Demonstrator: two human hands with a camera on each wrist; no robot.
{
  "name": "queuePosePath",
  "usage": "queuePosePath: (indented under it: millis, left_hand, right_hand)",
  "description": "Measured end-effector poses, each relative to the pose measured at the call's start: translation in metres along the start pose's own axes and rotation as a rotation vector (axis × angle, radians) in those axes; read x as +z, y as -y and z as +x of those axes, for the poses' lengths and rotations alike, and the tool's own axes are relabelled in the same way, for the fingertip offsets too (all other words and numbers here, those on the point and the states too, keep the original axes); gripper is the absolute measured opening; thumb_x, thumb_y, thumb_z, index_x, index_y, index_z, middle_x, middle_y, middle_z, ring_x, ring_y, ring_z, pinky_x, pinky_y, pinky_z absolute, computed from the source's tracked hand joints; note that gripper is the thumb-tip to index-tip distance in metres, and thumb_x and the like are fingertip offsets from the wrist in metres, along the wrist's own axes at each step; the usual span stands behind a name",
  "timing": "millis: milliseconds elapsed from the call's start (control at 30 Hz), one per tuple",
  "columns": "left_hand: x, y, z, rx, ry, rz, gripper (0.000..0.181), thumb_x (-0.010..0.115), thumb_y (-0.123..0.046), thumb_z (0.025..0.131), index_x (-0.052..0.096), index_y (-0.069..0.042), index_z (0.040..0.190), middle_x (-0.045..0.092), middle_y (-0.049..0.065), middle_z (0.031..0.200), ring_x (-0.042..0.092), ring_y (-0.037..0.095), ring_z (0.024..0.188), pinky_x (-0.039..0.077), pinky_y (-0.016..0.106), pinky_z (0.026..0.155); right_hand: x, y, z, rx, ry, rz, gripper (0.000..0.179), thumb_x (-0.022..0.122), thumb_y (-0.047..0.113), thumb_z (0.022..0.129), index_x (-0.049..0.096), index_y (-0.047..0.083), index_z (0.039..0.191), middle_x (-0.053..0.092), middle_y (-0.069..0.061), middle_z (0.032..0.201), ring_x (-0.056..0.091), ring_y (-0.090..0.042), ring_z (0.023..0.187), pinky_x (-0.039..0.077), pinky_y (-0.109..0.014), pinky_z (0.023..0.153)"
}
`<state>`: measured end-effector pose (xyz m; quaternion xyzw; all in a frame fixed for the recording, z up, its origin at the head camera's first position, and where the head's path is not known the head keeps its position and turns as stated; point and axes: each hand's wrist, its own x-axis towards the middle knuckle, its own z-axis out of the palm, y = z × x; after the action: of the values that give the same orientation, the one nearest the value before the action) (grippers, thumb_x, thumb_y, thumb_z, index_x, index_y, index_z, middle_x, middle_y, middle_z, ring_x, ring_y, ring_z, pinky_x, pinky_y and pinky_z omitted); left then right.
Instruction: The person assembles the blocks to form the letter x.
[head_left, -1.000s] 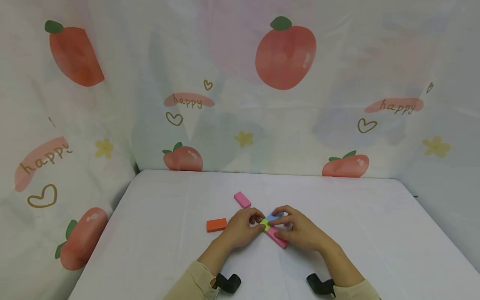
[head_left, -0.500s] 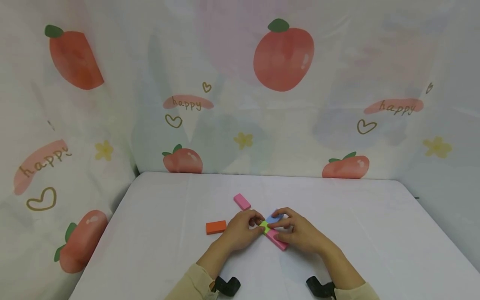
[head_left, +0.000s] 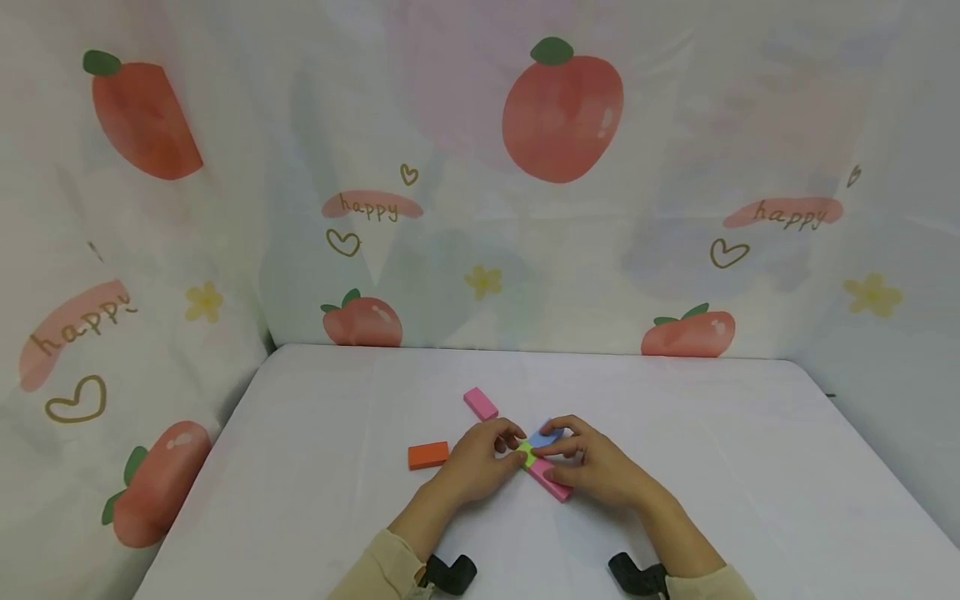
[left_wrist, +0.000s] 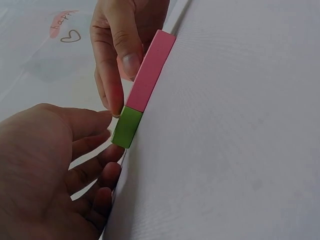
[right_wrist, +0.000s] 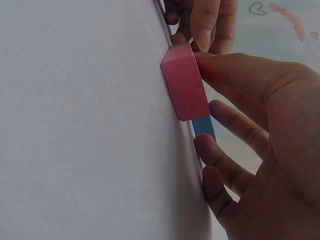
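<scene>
A small green block (head_left: 527, 455) lies end to end with a pink block (head_left: 549, 482) on the white table. Beyond them a blue block (head_left: 545, 437) angles off from the green one, partly covered by fingers. My left hand (head_left: 477, 463) pinches the green block at its outer end with thumb and fingertips. Over the blocks, my right hand (head_left: 602, 464) has its thumb against the pink block, the index finger near the green one and another finger at the blue one. In the right wrist view, the blue block (right_wrist: 204, 128) shows past the pink block's end.
An orange block (head_left: 427, 456) lies left of my left hand. Another pink block (head_left: 481, 403) rests farther back, just beyond that hand. Fabric walls with printed fruit surround the table (head_left: 712, 433) at the back and sides.
The whole head view has shifted slightly. Both hands keep their hold on the joined blocks, with hardly any visible movement.
</scene>
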<state>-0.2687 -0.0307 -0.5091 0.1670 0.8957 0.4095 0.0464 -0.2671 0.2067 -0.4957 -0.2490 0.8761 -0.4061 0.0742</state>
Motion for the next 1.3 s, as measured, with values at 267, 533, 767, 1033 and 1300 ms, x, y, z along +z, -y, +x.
queuePosePath:
  millis: [267,533,767,1033,1300]
  left_hand:
    - [-0.005,-0.007,-0.003,0.005,0.016,-0.014,0.027,0.072,-0.03,0.097,0.069,-0.02,0.122,0.067,-0.008,0.106,0.058,0.01,0.098,0.049,0.029,0.086]
    - [-0.012,-0.011,-0.004,0.002,0.033,0.013,0.026,0.072,-0.031,0.097,0.069,-0.023,0.122,0.068,-0.009,0.108,0.059,0.01,0.101,0.05,0.032,0.089]
    - [-0.02,-0.015,-0.004,-0.018,0.041,0.016,0.028,0.072,-0.031,0.098,0.068,-0.024,0.125,0.067,-0.009,0.111,0.059,0.012,0.107,0.052,0.036,0.093]
    - [-0.031,-0.018,-0.005,-0.008,0.04,0.046,0.03,0.073,-0.031,0.097,0.069,-0.022,0.125,0.069,-0.005,0.116,0.061,0.015,0.109,0.054,0.036,0.092]
    - [-0.047,-0.019,-0.009,0.043,0.017,0.067,0.033,0.073,-0.029,0.097,0.069,-0.015,0.126,0.071,0.003,0.12,0.061,0.02,0.112,0.051,0.04,0.092]
  right_hand:
    - [0.0,0.0,0.0,0.002,0.0,0.012,0.027,0.081,0.023,0.088,0.08,0.024,0.115,0.058,-0.002,0.138,0.055,-0.028,0.123,0.045,-0.034,0.092]
    - [-0.001,0.004,0.0,-0.009,-0.012,0.011,0.027,0.081,0.023,0.088,0.081,0.023,0.115,0.058,-0.003,0.138,0.056,-0.026,0.122,0.044,-0.034,0.091]
    - [-0.002,0.005,-0.003,-0.013,0.003,0.038,0.028,0.081,0.024,0.088,0.08,0.02,0.116,0.058,-0.005,0.137,0.054,-0.031,0.126,0.044,-0.036,0.092]
    - [-0.001,0.003,-0.002,0.018,0.013,0.044,0.028,0.081,0.025,0.089,0.08,0.022,0.117,0.057,-0.002,0.139,0.053,-0.03,0.128,0.043,-0.038,0.094]
    - [0.0,0.001,-0.001,0.037,0.017,0.028,0.028,0.081,0.026,0.089,0.08,0.024,0.117,0.056,0.001,0.14,0.051,-0.029,0.131,0.042,-0.041,0.097]
